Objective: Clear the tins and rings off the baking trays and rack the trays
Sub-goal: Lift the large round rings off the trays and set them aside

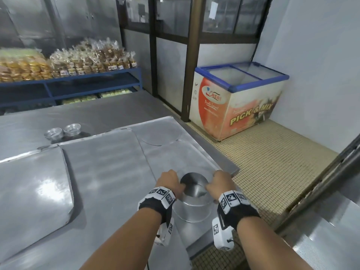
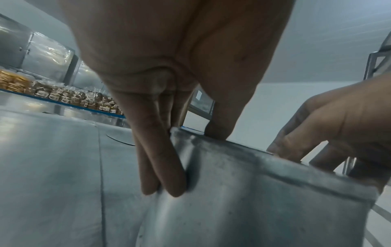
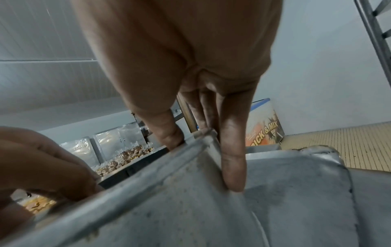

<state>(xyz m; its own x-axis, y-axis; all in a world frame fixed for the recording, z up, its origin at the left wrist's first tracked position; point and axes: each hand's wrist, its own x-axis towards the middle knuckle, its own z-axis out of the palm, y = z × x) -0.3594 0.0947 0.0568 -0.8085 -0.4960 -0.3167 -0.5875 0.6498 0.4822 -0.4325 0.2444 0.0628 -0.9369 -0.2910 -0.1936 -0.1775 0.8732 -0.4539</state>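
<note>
A deep round metal tin (image 1: 194, 201) is over the near end of the rightmost baking tray (image 1: 171, 152). My left hand (image 1: 171, 182) pinches its left rim and my right hand (image 1: 220, 182) pinches its right rim. In the left wrist view my left hand (image 2: 190, 142) has its thumb inside the tin (image 2: 253, 192) and its fingers (image 2: 167, 167) down the outer wall. The right wrist view shows my right hand (image 3: 203, 142) gripping the tin (image 3: 169, 208) the same way. Whether the tin rests on the tray or hangs just above it, I cannot tell.
Two more trays (image 1: 109, 162) (image 1: 35, 182) lie to the left on the steel table. Two stacks of small tins (image 1: 62, 131) stand behind them, and a flat round disc (image 1: 159, 135) lies on the right tray's far end. A chest freezer (image 1: 239, 98) stands beyond the table's right edge.
</note>
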